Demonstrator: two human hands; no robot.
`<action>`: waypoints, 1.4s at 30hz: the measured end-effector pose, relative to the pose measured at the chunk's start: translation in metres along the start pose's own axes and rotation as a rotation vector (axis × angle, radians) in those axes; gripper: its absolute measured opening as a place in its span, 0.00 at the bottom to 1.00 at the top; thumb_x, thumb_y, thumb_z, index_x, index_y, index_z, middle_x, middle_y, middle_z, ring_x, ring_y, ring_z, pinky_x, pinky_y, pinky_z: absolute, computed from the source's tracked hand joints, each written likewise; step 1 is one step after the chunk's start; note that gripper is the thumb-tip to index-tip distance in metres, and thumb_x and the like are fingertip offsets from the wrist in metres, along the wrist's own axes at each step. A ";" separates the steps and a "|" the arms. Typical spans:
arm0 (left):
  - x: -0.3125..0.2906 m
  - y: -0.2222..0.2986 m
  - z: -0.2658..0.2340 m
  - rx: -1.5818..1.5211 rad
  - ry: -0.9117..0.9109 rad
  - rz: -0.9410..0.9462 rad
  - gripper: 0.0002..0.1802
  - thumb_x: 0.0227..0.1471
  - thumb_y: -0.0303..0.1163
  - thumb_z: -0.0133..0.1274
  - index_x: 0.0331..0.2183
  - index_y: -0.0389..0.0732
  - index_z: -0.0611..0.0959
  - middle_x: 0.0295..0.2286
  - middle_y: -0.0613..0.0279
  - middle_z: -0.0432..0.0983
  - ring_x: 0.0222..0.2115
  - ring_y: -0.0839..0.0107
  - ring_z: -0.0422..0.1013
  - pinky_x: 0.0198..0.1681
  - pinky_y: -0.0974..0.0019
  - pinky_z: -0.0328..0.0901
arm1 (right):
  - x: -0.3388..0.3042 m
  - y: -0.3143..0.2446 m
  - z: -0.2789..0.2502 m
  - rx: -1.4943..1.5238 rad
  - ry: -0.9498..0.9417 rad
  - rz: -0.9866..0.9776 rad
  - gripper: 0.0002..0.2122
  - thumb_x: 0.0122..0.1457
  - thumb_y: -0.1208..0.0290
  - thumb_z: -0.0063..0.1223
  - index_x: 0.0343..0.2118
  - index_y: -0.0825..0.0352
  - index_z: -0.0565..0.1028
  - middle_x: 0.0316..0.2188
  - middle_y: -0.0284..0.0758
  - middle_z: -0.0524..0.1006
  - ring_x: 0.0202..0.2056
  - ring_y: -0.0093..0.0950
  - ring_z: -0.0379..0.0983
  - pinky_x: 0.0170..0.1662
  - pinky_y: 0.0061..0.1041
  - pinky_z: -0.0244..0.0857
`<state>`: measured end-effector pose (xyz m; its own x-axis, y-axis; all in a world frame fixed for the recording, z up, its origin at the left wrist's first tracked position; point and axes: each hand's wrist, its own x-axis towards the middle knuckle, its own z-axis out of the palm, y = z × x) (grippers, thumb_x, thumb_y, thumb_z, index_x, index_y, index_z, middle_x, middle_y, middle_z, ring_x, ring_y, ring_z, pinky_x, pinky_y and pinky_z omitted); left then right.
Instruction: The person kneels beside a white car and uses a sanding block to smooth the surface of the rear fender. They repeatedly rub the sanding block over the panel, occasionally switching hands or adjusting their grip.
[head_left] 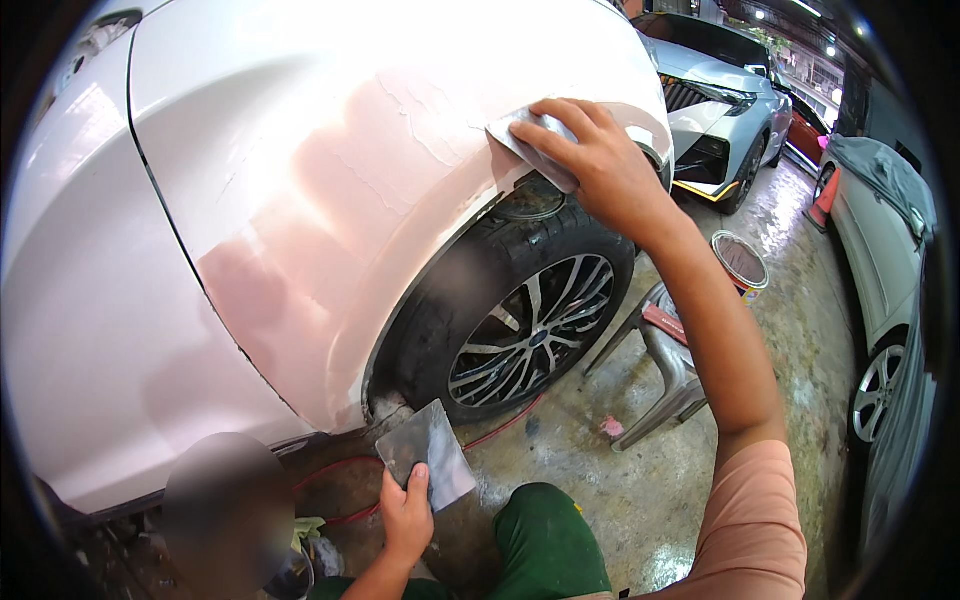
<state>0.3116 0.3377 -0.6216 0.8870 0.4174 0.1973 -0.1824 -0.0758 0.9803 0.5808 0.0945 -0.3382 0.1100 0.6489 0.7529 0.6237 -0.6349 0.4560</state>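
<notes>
A white car's rear body panel (pixel 240 150) fills the left and middle, with pinkish filler (pixel 350 170) spread thinly over it and raised ridges in places. At the wheel arch's upper edge, my right hand (pixel 612 165) grips a thin grey putty spreader (pixel 508 137) and lays it against the panel. Below the arch sits a black tyre with a multi-spoke wheel (pixel 540 335). Low in front of me, my left hand (pixel 407 515) pinches a flat, smeared putty board (pixel 432 458), thumb on top. Its other fingers are mostly hidden behind the board.
Right of the wheel stands a grey plastic stool (pixel 675 365) with a reddish block (pixel 664 323) on it. An open can (pixel 740 262) is behind it. A red hose (pixel 508 425) crosses the wet floor. Silver (pixel 712 90) and partly covered white (pixel 868 245) cars stand beyond, near an orange cone (pixel 823 203).
</notes>
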 end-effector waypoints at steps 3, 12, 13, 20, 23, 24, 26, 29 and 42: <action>0.001 0.001 0.003 -0.077 -0.012 -0.035 0.18 0.65 0.32 0.49 0.51 0.30 0.74 0.46 0.56 0.76 0.47 0.68 0.70 0.54 0.65 0.61 | -0.017 -0.007 -0.002 -0.034 0.004 0.006 0.25 0.52 0.78 0.59 0.54 0.51 0.74 0.53 0.36 0.74 0.54 0.41 0.70 0.55 0.40 0.67; 0.010 0.021 -0.006 -0.563 0.063 -0.131 0.22 0.65 0.33 0.50 0.57 0.36 0.70 0.52 0.59 0.71 0.52 0.67 0.69 0.58 0.59 0.63 | -0.153 -0.179 -0.012 0.988 -0.035 0.332 0.36 0.41 0.89 0.61 0.58 0.59 0.71 0.58 0.45 0.69 0.60 0.48 0.65 0.64 0.47 0.56; 0.014 0.029 -0.004 -0.613 0.068 -0.169 0.22 0.65 0.33 0.50 0.57 0.36 0.69 0.52 0.59 0.71 0.52 0.67 0.69 0.58 0.60 0.63 | -0.164 -0.203 -0.015 1.119 -0.004 0.331 0.36 0.40 0.89 0.60 0.58 0.59 0.70 0.59 0.45 0.68 0.61 0.48 0.64 0.65 0.49 0.55; -0.001 0.044 0.008 -0.626 0.252 -0.325 0.18 0.63 0.29 0.52 0.54 0.37 0.72 0.48 0.60 0.74 0.49 0.70 0.71 0.55 0.61 0.65 | -0.178 -0.279 -0.023 1.327 -0.156 0.225 0.34 0.44 0.84 0.65 0.57 0.55 0.72 0.58 0.43 0.67 0.61 0.52 0.63 0.62 0.49 0.60; -0.011 0.037 0.002 -0.593 0.297 -0.295 0.17 0.63 0.27 0.52 0.52 0.36 0.73 0.47 0.60 0.75 0.48 0.70 0.71 0.54 0.63 0.65 | -0.207 -0.270 0.006 1.198 -0.389 0.259 0.37 0.39 0.89 0.61 0.57 0.56 0.72 0.57 0.43 0.68 0.60 0.50 0.65 0.61 0.49 0.60; -0.013 0.043 0.000 -0.581 0.324 -0.285 0.17 0.63 0.27 0.52 0.52 0.36 0.74 0.47 0.60 0.75 0.47 0.70 0.71 0.54 0.63 0.65 | -0.218 -0.262 0.013 1.153 -0.444 0.276 0.36 0.39 0.89 0.60 0.57 0.56 0.73 0.57 0.43 0.68 0.60 0.50 0.65 0.61 0.49 0.59; -0.015 0.055 -0.003 -0.355 0.323 -0.187 0.15 0.63 0.28 0.53 0.50 0.34 0.75 0.44 0.59 0.77 0.45 0.70 0.73 0.52 0.64 0.66 | -0.236 -0.249 0.022 1.047 -0.539 0.323 0.34 0.41 0.89 0.57 0.56 0.57 0.74 0.56 0.42 0.70 0.60 0.49 0.65 0.62 0.50 0.59; -0.023 0.074 -0.004 0.163 0.239 0.013 0.14 0.63 0.30 0.53 0.46 0.31 0.77 0.37 0.54 0.81 0.37 0.69 0.76 0.45 0.64 0.68 | -0.207 -0.238 0.006 0.981 -0.274 0.320 0.30 0.43 0.86 0.59 0.54 0.55 0.77 0.55 0.38 0.71 0.60 0.46 0.64 0.63 0.53 0.56; 0.043 0.182 -0.008 0.059 0.415 0.396 0.22 0.63 0.36 0.52 0.54 0.33 0.74 0.48 0.57 0.75 0.48 0.69 0.70 0.55 0.63 0.64 | -0.246 -0.298 0.005 1.605 -0.365 0.640 0.31 0.48 0.86 0.48 0.58 0.59 0.72 0.57 0.43 0.69 0.59 0.43 0.65 0.62 0.38 0.60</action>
<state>0.3130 0.3492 -0.4347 0.5128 0.6663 0.5414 -0.4322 -0.3445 0.8334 0.3719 0.1260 -0.6613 0.6301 0.6808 0.3734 0.4680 0.0507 -0.8823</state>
